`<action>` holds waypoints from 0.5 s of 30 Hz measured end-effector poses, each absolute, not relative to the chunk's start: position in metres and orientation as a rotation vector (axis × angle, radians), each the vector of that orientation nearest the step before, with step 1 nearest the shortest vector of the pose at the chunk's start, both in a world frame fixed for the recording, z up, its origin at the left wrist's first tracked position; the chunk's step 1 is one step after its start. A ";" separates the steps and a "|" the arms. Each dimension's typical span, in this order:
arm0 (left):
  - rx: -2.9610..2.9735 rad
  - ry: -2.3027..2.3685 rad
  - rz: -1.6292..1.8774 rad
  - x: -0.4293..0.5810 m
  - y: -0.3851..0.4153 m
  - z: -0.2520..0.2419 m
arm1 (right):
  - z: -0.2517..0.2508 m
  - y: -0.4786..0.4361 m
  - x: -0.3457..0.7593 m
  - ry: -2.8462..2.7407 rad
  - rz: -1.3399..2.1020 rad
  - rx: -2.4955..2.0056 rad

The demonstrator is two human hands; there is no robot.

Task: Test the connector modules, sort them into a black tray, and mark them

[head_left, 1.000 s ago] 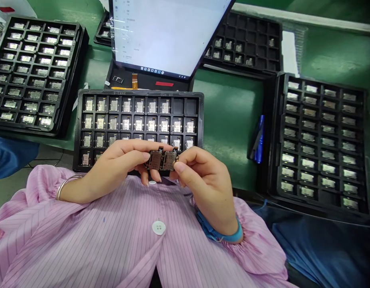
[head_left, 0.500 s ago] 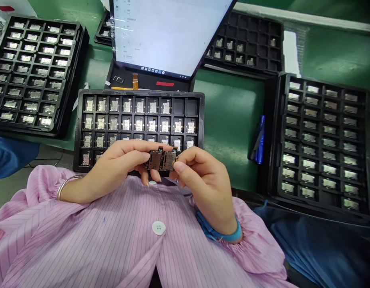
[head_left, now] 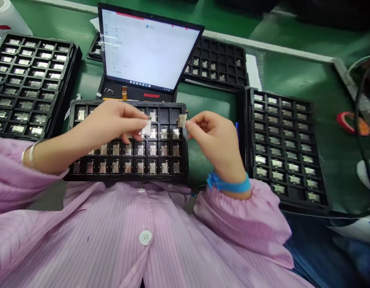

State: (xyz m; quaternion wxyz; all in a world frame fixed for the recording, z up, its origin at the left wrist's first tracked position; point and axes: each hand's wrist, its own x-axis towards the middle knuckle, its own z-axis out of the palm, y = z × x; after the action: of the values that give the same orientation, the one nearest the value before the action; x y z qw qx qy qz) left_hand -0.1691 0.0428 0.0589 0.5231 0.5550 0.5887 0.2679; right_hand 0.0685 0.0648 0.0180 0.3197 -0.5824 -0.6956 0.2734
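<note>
Between the thumb and fingers of my left hand [head_left: 120, 122] is a small silvery card-slot module [head_left: 147, 127], held above the upper rows of a black compartment tray [head_left: 126, 177]. My right hand [head_left: 216, 138] pinches a second module [head_left: 181, 121] by its right edge, over the tray's upper right corner. Many like modules sit one to a compartment in the tray. Two compartments at the top right are bare, and my left hand and forearm hide part of the left side.
An open laptop [head_left: 149, 52] stands behind the tray. Filled black trays stand at the left [head_left: 49, 116] and right [head_left: 297, 192], with a partly filled tray [head_left: 233, 66] at the back. A roll of red tape [head_left: 347, 122] and a black cable [head_left: 360, 116] lie at far right.
Both hands have moved up and forward from the tray's front edge to its top rows. The two modules, side by side before, are now apart, one in each hand. The view has shifted.
</note>
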 end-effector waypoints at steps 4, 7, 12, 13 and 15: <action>1.606 1.482 0.612 -0.135 0.094 0.034 | -0.001 0.115 0.076 -1.885 0.781 -1.643; 1.786 1.542 0.539 -0.113 0.116 0.010 | -0.013 0.128 0.075 -1.886 0.840 -1.680; 1.925 1.643 0.507 -0.105 0.123 -0.005 | -0.024 0.123 0.067 -1.879 0.743 -1.694; 1.944 1.647 0.506 -0.106 0.123 -0.005 | -0.024 0.120 0.066 -1.872 0.708 -1.701; 1.987 1.652 0.512 -0.107 0.120 -0.002 | -0.023 0.112 0.068 -1.837 0.628 -1.717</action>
State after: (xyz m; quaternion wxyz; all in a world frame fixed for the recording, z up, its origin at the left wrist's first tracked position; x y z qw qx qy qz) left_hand -0.1065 0.1204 -0.0023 0.2511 0.7301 0.6071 0.1880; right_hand 0.0679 0.1123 -0.0227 0.2715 -0.6376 -0.6823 0.2330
